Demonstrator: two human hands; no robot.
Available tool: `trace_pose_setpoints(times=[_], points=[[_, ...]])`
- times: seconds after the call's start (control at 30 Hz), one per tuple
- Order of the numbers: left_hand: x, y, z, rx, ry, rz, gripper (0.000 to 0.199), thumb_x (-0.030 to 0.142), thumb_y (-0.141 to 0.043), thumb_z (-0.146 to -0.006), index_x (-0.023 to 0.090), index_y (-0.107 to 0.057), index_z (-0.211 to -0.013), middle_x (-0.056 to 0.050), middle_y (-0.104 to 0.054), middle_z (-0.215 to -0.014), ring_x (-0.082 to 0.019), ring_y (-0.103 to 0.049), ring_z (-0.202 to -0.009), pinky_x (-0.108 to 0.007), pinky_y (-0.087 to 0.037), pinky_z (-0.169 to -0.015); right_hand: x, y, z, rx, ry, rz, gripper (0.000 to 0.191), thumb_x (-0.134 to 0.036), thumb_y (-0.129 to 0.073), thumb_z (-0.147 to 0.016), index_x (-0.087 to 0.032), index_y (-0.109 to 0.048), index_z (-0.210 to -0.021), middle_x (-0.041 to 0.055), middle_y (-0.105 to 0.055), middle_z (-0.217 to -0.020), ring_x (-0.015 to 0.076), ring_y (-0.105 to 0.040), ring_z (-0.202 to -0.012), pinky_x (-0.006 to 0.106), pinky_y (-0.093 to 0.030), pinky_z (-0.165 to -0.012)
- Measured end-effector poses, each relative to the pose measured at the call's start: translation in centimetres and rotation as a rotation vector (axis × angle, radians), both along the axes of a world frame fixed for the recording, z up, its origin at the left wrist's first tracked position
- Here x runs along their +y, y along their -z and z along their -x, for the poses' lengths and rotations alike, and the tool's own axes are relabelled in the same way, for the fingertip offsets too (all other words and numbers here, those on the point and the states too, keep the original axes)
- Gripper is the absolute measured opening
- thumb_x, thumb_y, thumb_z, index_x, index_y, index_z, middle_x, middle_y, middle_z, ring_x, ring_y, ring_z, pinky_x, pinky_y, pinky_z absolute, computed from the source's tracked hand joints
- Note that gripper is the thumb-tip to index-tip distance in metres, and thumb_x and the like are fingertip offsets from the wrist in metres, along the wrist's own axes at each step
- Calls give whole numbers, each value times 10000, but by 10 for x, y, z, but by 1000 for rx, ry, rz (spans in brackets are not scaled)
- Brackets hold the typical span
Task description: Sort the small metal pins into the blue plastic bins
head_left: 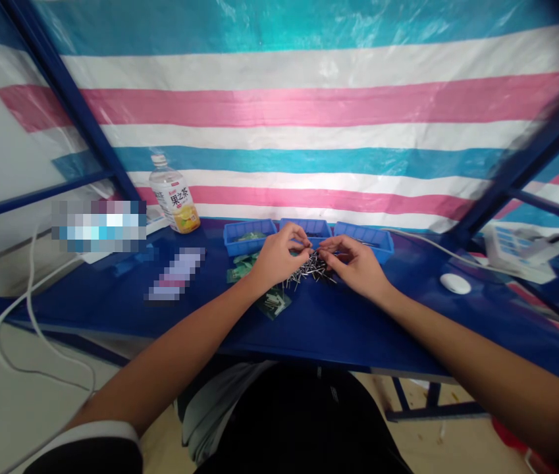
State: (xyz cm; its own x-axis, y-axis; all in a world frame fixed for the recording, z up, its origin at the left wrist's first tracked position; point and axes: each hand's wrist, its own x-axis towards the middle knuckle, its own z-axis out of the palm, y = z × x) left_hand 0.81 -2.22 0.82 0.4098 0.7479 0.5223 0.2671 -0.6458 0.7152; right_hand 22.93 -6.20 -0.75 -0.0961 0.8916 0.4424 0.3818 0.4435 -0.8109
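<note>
My left hand and my right hand meet over a loose pile of slender metal pins that look like nails or rivets. On both hands the fingertips are pinched together and almost touch each other. Whatever they hold is too small to make out. Left of the pile, partly behind my left hand, lie green packets. A small bag with pale, thin pieces in it lies below my left wrist.
Three blue bins stand behind my hands: a left bin, a middle bin and a right bin. A drink bottle stands back left. A white oval object and a cable lie on the right of the blue table.
</note>
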Motion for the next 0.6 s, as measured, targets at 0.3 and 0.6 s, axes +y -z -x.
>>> trace_pose_setpoints(times=[0.3,0.6], points=[[0,0,0,77,86,-74,176,168,-652,-891,201,-698,-1058,-57,-812,-1035,-188,-790,-968,-369,-666,-942,-1,0,0,-55,-24,-34,210,-436,-724,-954,-242,-766,-1022,59,-770,-953,208,-729,-826,376,-620,-716],[0,2,-1,90,83,-72,325,133,-672,-869,196,-682,-1188,-47,-810,-1024,-174,-782,-910,-337,-666,-890,0,1,-1,-64,-54,-67,238,-448,-733,-964,-223,-777,-1024,62,-771,-943,197,-718,-790,368,-605,-720]])
